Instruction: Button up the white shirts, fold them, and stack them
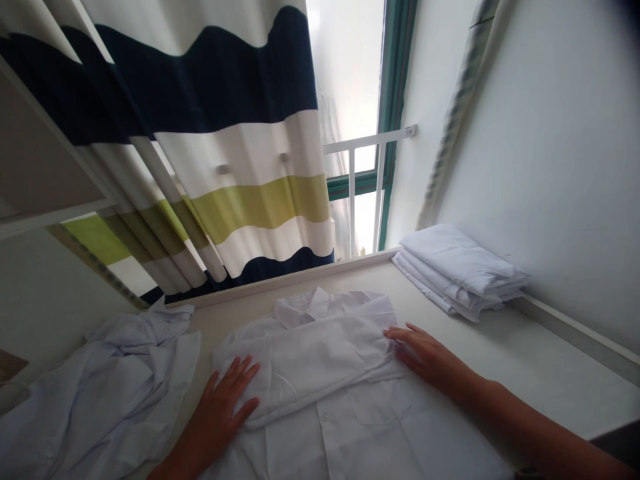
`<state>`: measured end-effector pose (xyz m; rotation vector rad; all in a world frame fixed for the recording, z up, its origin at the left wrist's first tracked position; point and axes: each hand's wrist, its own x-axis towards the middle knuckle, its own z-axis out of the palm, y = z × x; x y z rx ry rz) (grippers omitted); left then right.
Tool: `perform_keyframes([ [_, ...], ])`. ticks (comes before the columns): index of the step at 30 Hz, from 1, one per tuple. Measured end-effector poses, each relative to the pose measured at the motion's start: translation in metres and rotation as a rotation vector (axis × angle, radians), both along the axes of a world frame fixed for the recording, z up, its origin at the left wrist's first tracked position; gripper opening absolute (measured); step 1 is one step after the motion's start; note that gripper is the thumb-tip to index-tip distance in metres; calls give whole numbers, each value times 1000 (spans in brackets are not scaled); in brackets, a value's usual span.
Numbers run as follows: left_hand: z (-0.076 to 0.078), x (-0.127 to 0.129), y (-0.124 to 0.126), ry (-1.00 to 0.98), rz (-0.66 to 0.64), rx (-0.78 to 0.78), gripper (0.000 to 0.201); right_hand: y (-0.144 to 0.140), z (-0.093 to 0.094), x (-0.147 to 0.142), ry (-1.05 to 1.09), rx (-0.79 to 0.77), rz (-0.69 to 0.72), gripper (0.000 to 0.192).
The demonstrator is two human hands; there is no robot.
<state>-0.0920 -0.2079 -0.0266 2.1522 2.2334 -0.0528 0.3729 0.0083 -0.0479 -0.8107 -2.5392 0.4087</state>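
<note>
A white collared shirt (pixel 320 373) lies spread on the pale table (pixel 525 360) right in front of me, collar toward the window, with a sleeve folded across its chest. My left hand (pixel 223 403) presses flat on the shirt's left side, fingers spread. My right hand (pixel 423 353) rests flat on the shirt's right edge, fingers extended. Neither hand grips anything.
A neat stack of folded white shirts (pixel 460 270) sits at the far right by the wall. A crumpled heap of white shirts (pixel 105 387) lies at the left. A striped curtain (pixel 225 147) hangs behind the table, beside a window with a white railing (pixel 365 180).
</note>
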Motion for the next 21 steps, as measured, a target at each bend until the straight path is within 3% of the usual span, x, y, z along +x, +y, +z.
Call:
perform_keyframes([
  [5,-8,-10,-5,23,-71,45,59,6,-4,0,22,-20,5,33],
  [8,-7,-14,-6,18,-72,31,59,12,-5,5,29,34,71,25],
  [16,-5,-21,-7,-9,-81,42,58,35,2,17,-14,206,285,26],
  [21,-7,-23,-10,1,-85,39,58,27,11,18,-7,139,230,45],
])
